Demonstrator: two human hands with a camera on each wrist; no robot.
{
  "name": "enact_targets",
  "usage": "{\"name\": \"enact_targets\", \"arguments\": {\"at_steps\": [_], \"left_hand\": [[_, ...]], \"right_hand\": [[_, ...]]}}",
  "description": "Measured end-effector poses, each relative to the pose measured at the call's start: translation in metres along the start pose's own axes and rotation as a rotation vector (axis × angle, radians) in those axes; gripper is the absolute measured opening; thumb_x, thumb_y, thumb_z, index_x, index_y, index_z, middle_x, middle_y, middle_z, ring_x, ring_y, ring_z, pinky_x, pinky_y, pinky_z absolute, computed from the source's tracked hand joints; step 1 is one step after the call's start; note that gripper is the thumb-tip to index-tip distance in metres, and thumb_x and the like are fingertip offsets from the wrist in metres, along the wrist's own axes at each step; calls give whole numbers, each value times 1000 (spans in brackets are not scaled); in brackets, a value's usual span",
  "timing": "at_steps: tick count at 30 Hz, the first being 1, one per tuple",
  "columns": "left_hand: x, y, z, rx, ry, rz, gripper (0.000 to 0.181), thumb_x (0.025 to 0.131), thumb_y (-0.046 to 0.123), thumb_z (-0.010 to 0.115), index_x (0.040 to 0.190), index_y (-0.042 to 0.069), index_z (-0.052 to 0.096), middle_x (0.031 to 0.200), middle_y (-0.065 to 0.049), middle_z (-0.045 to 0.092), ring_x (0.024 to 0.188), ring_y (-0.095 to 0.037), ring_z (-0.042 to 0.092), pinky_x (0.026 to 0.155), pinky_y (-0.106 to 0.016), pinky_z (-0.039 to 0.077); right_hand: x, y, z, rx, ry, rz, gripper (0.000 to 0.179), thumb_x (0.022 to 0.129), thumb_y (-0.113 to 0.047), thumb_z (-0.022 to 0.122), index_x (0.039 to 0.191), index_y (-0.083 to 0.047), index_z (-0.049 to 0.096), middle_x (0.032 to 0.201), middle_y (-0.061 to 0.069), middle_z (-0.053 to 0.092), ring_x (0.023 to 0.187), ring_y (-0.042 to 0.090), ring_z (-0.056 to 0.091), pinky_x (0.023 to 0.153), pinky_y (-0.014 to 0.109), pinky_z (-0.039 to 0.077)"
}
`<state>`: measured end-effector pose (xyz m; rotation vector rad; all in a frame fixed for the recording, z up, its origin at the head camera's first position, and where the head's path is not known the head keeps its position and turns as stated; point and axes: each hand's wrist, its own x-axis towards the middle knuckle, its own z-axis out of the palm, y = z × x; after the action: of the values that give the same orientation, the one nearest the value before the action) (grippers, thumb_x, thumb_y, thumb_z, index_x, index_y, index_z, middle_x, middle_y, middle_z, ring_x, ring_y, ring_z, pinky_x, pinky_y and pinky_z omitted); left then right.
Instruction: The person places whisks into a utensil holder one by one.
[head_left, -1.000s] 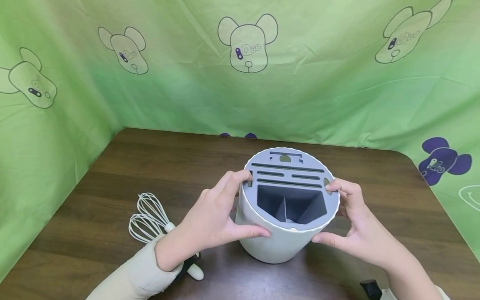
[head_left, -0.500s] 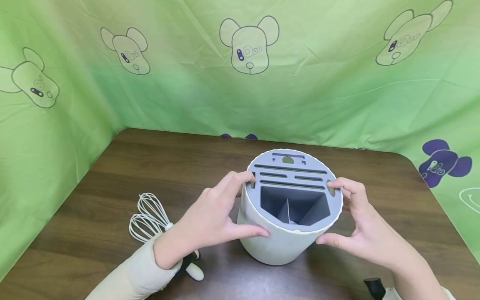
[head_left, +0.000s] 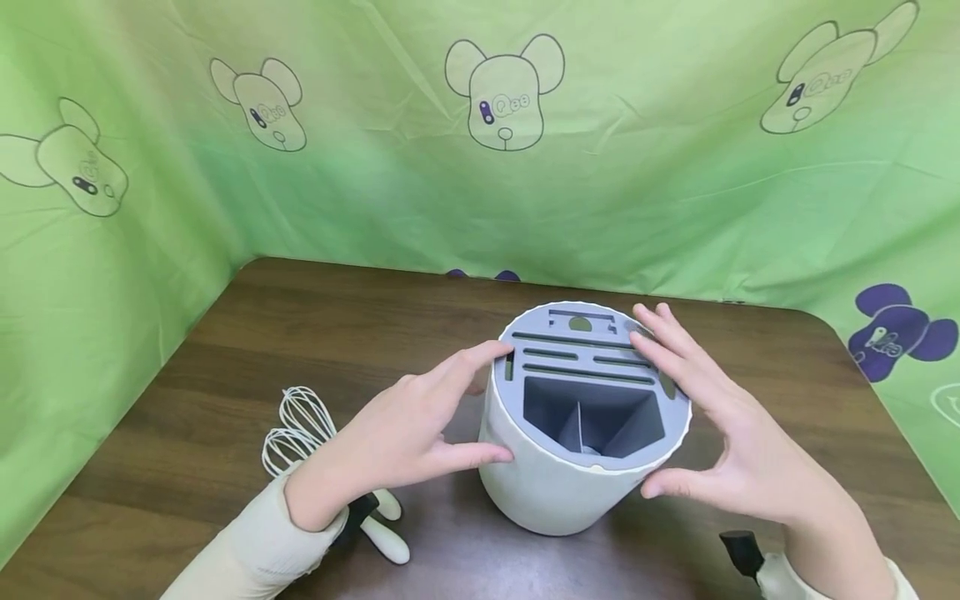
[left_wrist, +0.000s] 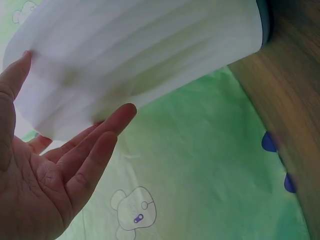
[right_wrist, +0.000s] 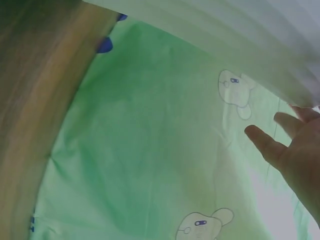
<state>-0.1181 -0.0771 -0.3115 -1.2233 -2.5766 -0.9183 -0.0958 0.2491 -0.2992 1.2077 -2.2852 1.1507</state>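
A white round utensil holder [head_left: 555,496] stands on the table, its grey slotted insert [head_left: 516,400] facing up with a divided compartment at the front. My left hand [head_left: 405,429] is at its left side, index fingertip at the rim and thumb near the front wall. In the left wrist view, the fingers of the left hand [left_wrist: 45,185] are loosely extended beside the holder's wall [left_wrist: 150,50]. My right hand [head_left: 742,442] spreads its fingers over the right rim, thumb low beside the wall. Part of the right hand [right_wrist: 300,155] shows below the holder [right_wrist: 240,35] in the right wrist view.
A white wire whisk [head_left: 300,429] lies on the brown table [head_left: 360,325] at the left, partly behind my left forearm. Two pale handle ends [head_left: 386,542] stick out beside that wrist. A green printed cloth [head_left: 375,167] surrounds the table at the back and sides.
My right fingers have left the hole at the insert's right side and now stretch farther over the rim. The left fingertip and thumb have drawn back slightly left. The holder appears slightly lower right.
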Motion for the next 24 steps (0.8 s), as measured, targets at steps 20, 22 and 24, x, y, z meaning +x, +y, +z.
{"name": "enact_targets", "arguments": {"at_steps": [20, 22, 24], "left_hand": [[-15, -17, -16, 72, -117, -46, 77, 93, 50, 65, 156, 25, 28, 147, 9, 51, 133, -4, 51, 102, -33, 51], [-20, -20, -20, 93, -135, -59, 68, 94, 50, 63, 152, 23, 37, 147, 9, 51, 133, -5, 51, 105, -33, 49], [-27, -23, -24, 100, -143, -71, 61, 95, 48, 62, 146, 20, 46, 142, 9, 55, 130, -6, 54, 105, -32, 49]], "right_hand": [[10, 0, 7, 89, 15, -77, 100, 70, -39, 89, 139, 17, 42, 153, 28, 37, 154, 35, 15, 125, 27, 16], [10, 0, 8, 91, 16, -78, 99, 70, -38, 89, 139, 17, 42, 153, 28, 37, 154, 34, 16, 125, 27, 16], [11, 0, 8, 90, 16, -78, 99, 71, -39, 89, 139, 17, 43, 153, 27, 37, 154, 34, 16, 125, 27, 16]]}}
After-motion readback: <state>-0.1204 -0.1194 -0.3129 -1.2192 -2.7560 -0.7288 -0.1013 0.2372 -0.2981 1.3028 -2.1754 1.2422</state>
